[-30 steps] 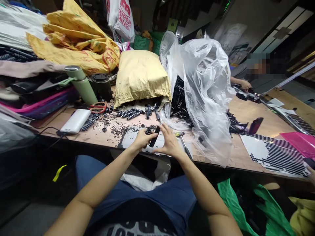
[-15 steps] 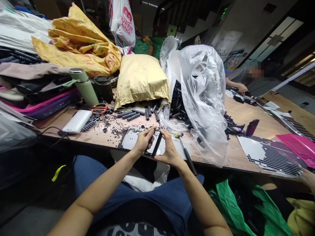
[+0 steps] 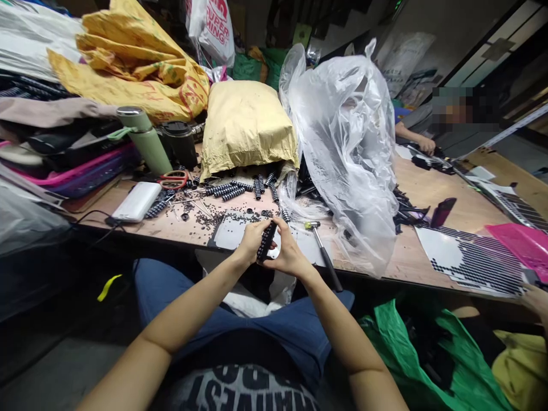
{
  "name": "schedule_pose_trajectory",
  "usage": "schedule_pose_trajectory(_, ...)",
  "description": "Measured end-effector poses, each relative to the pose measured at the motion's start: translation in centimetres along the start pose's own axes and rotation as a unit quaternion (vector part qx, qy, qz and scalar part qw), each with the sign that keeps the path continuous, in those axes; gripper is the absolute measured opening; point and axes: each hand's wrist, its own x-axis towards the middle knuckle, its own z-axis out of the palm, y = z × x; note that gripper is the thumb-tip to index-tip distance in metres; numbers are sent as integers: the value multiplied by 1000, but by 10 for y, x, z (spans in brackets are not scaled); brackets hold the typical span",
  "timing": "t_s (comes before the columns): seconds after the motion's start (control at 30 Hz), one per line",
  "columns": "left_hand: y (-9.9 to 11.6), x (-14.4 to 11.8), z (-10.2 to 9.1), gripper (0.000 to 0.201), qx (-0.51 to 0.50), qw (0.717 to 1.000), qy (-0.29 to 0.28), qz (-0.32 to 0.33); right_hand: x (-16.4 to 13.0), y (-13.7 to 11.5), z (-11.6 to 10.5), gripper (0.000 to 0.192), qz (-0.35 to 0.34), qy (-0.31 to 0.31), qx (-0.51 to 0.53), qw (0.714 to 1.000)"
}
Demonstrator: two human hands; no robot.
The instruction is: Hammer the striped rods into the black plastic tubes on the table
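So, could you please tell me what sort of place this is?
Probably a small hand-assembly workshop: a long wooden worktable strewn with tiny black parts, a clear plastic bag of black pieces, and another person's hand working farther along.

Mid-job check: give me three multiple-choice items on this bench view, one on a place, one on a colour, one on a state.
1. Where does the small metal-headed hammer lie?
A. on the table just right of the hands
B. on top of the tan paper sack
C. inside the clear plastic bag

2. What colour is the tall steel-capped flask?
A. red
B. pale green
C. black

3. How is the short black rod-shaped piece held?
A. lying loose on the table
B. in the left hand alone
C. between both hands

Answers: 1 A, its handle runs along the table edge beside the right hand. 2 B, its body is light green. 3 C, the left hand and right hand both grip it.
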Motion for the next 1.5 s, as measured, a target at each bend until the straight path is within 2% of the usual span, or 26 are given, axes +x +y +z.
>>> schedule_pose_trajectory(0.17, 1, -1, 4, 27, 4, 1000, 1, -30, -1, 5, 1, 107, 8, -7, 51, 999)
schedule_pose_trajectory(0.4, -11, 12, -1, 27, 35, 998, 18, -56, -2, 11, 11, 105, 43, -3, 37, 998)
schedule_pose_trajectory(0.47, -18, 18, -5, 29, 72, 997, 2, -36, -3, 19, 17, 105, 50, 8, 22, 998)
schedule_pose_trajectory(0.53, -28, 22, -9, 30, 157, 986, -22, 40, -4, 32, 25, 105, 67, 37, -8, 997)
schedule_pose_trajectory(0.57, -33, 23, -10, 29, 222, 970, -32, 99, -4, 40, 29, 104, 79, 58, -28, 995)
schedule_pose_trajectory(0.6, -39, 24, -11, 31, 296, 941, -40, 159, -5, 47, 33, 100, 91, 79, -49, 992)
schedule_pose_trajectory(0.67, -52, 26, -11, 44, 444, 860, -48, 248, -8, 62, 39, 88, 113, 105, -89, 984)
schedule_pose_trajectory(0.73, -62, 29, -14, 52, 555, 781, -63, 278, -14, 73, 37, 78, 122, 99, -122, 980)
schedule_pose_trajectory(0.8, -66, 34, -19, 46, 621, 721, -95, 293, -27, 80, 23, 74, 137, 95, -166, 972)
schedule_pose_trajectory(0.87, -66, 40, -29, 38, 655, 672, -129, 321, -44, 87, 0, 68, 193, 127, -244, 942)
schedule_pose_trajectory(0.93, -64, 46, -40, 36, 672, 638, -134, 350, -64, 93, -24, 54, 297, 166, -349, 873)
schedule_pose_trajectory(1.0, -62, 48, -49, 36, 684, 618, -117, 369, -79, 100, -41, 45, 357, 155, -416, 822)
schedule_pose_trajectory(1.07, -63, 48, -53, 37, 692, 606, -96, 380, -88, 104, -50, 40, 366, 140, -438, 809)
schedule_pose_trajectory(1.17, -67, 45, -53, 40, 705, 587, -79, 390, -88, 97, -50, 42, 360, 162, -381, 836)
schedule_pose_trajectory(1.27, -69, 42, -52, 42, 720, 568, -73, 392, -85, 73, -40, 46, 340, 170, -225, 897)
schedule_pose_trajectory(1.33, -68, 40, -52, 43, 722, 566, -72, 391, -86, 55, -28, 45, 313, 163, -150, 924)
schedule_pose_trajectory(1.43, -67, 38, -52, 44, 722, 572, -70, 384, -87, 39, -8, 43, 318, 111, -152, 929)
schedule_pose_trajectory(1.5, -70, 37, -51, 43, 727, 566, -65, 382, -86, 32, -3, 43, 334, 67, -161, 927)
